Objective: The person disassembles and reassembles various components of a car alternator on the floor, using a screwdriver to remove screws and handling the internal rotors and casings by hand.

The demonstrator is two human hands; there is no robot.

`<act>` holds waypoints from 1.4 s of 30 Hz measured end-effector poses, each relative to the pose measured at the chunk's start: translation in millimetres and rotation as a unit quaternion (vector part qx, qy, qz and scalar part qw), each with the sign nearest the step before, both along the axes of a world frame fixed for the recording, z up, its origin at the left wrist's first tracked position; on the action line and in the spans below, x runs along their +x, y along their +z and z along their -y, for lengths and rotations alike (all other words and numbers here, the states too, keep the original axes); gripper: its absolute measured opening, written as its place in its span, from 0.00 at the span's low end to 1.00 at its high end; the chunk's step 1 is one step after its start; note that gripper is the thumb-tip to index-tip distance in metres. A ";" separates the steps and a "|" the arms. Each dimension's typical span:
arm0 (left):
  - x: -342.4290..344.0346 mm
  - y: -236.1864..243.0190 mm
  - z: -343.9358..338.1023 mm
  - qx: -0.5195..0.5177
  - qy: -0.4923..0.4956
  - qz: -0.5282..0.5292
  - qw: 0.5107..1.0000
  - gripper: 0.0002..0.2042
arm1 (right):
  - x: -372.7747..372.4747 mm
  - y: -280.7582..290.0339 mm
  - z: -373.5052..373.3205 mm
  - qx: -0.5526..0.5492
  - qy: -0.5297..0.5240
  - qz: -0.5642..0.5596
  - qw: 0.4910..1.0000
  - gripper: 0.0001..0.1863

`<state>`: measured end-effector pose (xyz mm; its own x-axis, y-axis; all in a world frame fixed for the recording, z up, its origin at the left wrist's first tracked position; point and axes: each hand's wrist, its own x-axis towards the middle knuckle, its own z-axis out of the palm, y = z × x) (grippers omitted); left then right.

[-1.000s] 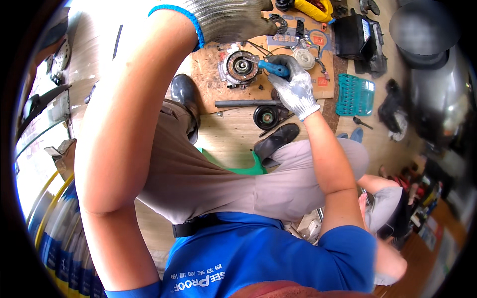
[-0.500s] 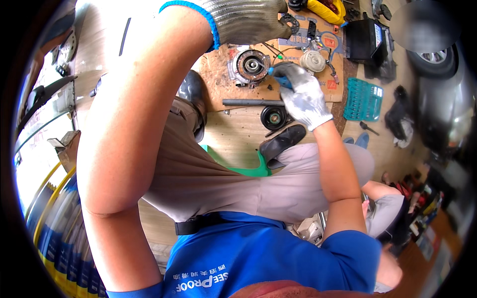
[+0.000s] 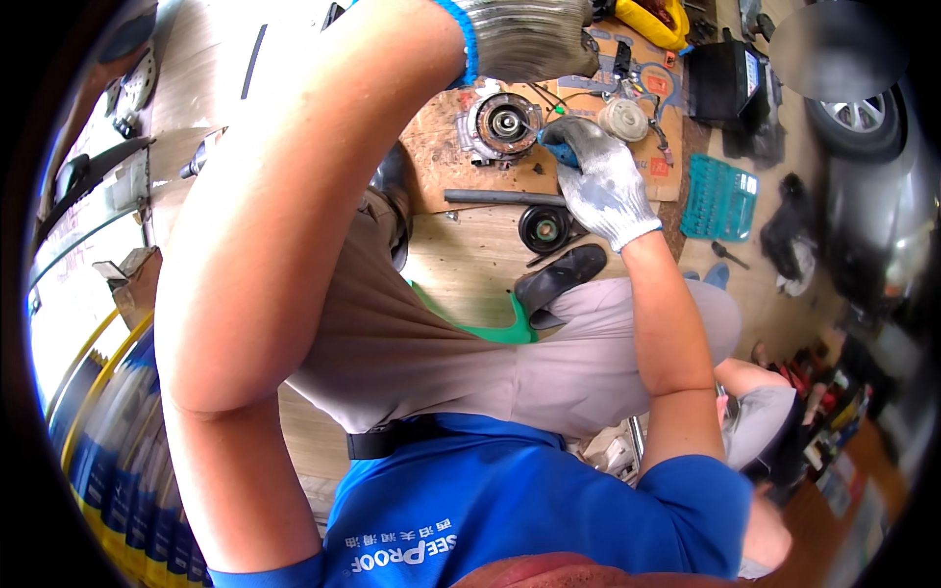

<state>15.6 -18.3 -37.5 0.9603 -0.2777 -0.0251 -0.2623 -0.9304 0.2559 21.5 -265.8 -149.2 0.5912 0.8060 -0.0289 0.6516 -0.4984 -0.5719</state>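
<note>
My left hand (image 3: pixel 529 41), in a grey-coated glove with a blue cuff, reaches across the far edge of the cardboard (image 3: pixel 423 181). Its fingers are together and bent, and what they hold, if anything, is hidden. My right hand (image 3: pixel 600 176), in a white and grey glove, is closed around a blue-handled screwdriver (image 3: pixel 559 149). The thin shaft points left at the rim of a round metal pulley unit (image 3: pixel 504 125) with a shiny centre, lying on the cardboard. Just beyond my right hand sits a pale round part (image 3: pixel 624 119) with wires.
A grey bar (image 3: pixel 500 197) and a black pulley (image 3: pixel 544 229) lie nearer my shoes. To the right are an open teal tool case (image 3: pixel 720 198), a black battery-like box (image 3: pixel 723 80) and a car wheel (image 3: pixel 855 122). A yellow container (image 3: pixel 652 22) stands at the far edge.
My left hand has moved right, and the dark toothed disc at its fingertips is now hidden. The screwdriver shaft has drawn back from over the pulley unit's centre to its rim.
</note>
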 end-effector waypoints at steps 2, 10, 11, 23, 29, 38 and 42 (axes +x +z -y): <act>0.1 -3.9 -1.6 0.060 -0.103 0.088 0.989 0.12 | -3.0 1.4 -3.4 -0.008 0.010 0.016 1.000 0.18; -6.8 4.1 -10.2 0.061 -0.084 0.023 0.994 0.12 | -24.6 3.2 -16.8 -0.183 0.120 0.052 0.974 0.18; -7.3 6.0 -10.3 0.124 -0.123 0.033 0.984 0.14 | -27.2 1.5 -16.7 -0.195 0.126 0.046 0.972 0.18; -6.5 -0.7 -7.5 0.028 -0.005 0.002 1.000 0.15 | -10.3 25.4 2.7 0.164 0.063 0.176 0.968 0.11; -4.5 5.4 -5.5 -0.045 0.062 -0.033 0.997 0.20 | -5.6 11.0 10.6 0.059 -0.007 0.030 0.998 0.17; -3.0 10.0 -4.9 -0.035 0.054 -0.067 0.996 0.21 | -1.3 -9.8 0.7 0.134 -0.168 -0.188 0.958 0.15; -3.0 6.5 -6.5 -0.037 0.053 -0.064 0.996 0.21 | 5.4 -9.4 -7.8 0.112 -0.223 -0.168 0.954 0.17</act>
